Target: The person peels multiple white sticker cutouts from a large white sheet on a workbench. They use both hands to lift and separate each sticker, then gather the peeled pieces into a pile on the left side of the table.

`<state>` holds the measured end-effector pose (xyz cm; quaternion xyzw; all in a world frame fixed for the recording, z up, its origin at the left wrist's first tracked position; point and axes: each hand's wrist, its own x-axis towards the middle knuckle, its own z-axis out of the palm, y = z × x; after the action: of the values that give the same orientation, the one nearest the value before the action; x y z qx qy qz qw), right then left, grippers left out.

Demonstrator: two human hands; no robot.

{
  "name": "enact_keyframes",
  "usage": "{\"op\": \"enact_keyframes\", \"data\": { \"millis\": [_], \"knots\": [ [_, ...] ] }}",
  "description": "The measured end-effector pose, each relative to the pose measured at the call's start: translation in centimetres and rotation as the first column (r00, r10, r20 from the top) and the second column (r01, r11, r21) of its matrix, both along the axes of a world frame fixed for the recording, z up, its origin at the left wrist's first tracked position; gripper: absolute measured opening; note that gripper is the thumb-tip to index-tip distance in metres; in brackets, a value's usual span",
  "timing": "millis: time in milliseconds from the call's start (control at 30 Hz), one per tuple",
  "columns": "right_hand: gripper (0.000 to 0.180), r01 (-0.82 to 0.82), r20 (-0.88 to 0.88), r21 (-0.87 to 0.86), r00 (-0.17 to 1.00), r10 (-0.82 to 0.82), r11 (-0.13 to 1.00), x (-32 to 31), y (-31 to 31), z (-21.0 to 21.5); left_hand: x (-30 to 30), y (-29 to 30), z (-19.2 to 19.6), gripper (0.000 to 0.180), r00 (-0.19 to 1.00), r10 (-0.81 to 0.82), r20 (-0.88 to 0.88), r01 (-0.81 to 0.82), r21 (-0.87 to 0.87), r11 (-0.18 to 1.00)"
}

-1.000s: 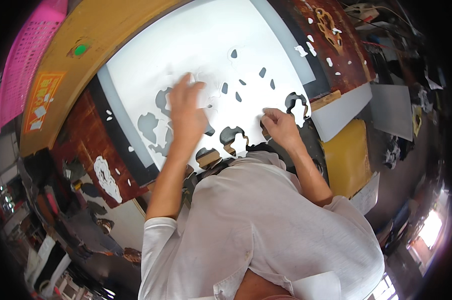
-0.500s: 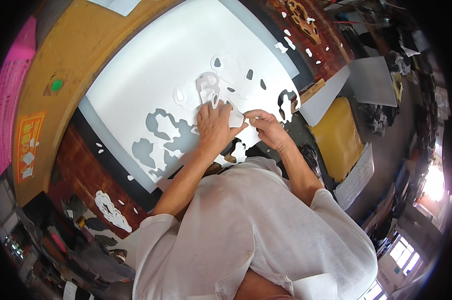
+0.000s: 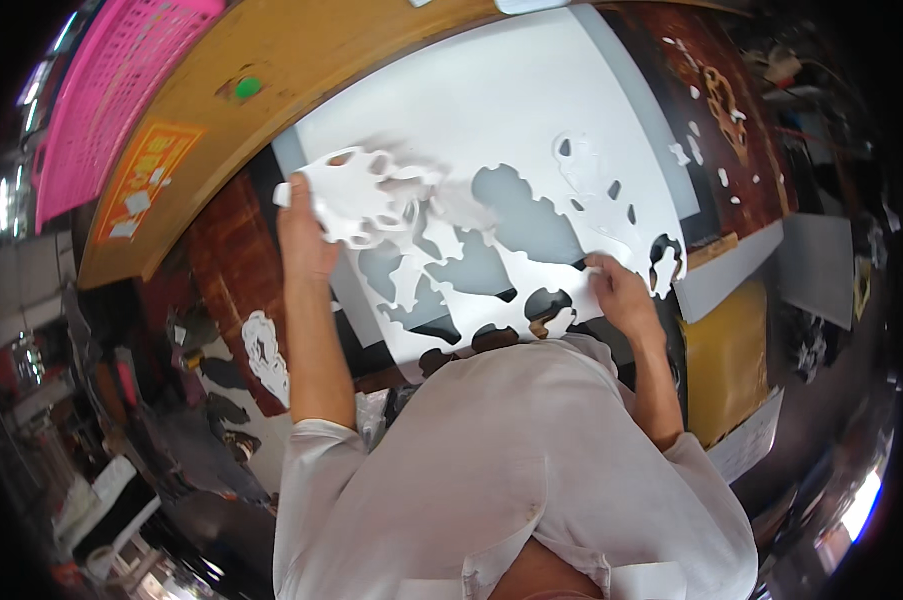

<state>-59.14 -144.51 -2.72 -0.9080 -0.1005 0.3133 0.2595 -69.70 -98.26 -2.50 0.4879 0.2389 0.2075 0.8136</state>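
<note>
A large white sheet (image 3: 491, 110) with irregular cut-out holes lies on a dark table. My left hand (image 3: 303, 235) is at the sheet's left edge and holds up a white cut-out piece (image 3: 356, 195) with several holes, lifted off the sheet and blurred by motion. My right hand (image 3: 621, 295) presses flat on the sheet's near right edge, next to a dark hole (image 3: 664, 255). Grey openings (image 3: 516, 205) show where shapes have come out of the sheet.
A yellow-brown board (image 3: 171, 110) curves along the far left, with a pink mesh basket (image 3: 101, 80) beyond it. Small white scraps (image 3: 706, 130) lie on the red-brown patterned surface at right. A yellow panel (image 3: 721, 360) sits by my right elbow. White cut pieces (image 3: 261, 350) lie lower left.
My left hand has swung from the sheet's middle out to the left, carrying the white cut-out piece away. My right hand stays pressed on the sheet.
</note>
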Motion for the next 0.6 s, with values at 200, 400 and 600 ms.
{"op": "enact_keyframes", "data": {
  "millis": [200,400,600],
  "knots": [
    [0.025,-0.059,0.115,0.478,0.993,0.005,0.877,1.5,5.9,7.9,1.3,-8.4,4.5,0.051,0.982,-0.012,-0.190,-0.029,-0.215,0.976],
    [0.018,-0.283,0.350,0.569,0.933,0.084,0.772,-0.4,16.3,5.2,1.9,-14.8,3.5,0.049,0.922,0.038,-0.385,0.039,0.190,0.981],
    [0.013,-0.318,0.408,0.491,0.907,0.109,0.811,-1.0,16.4,3.5,2.7,-17.5,2.1,0.050,0.932,0.069,-0.355,0.056,0.331,0.942]
  ]
}}
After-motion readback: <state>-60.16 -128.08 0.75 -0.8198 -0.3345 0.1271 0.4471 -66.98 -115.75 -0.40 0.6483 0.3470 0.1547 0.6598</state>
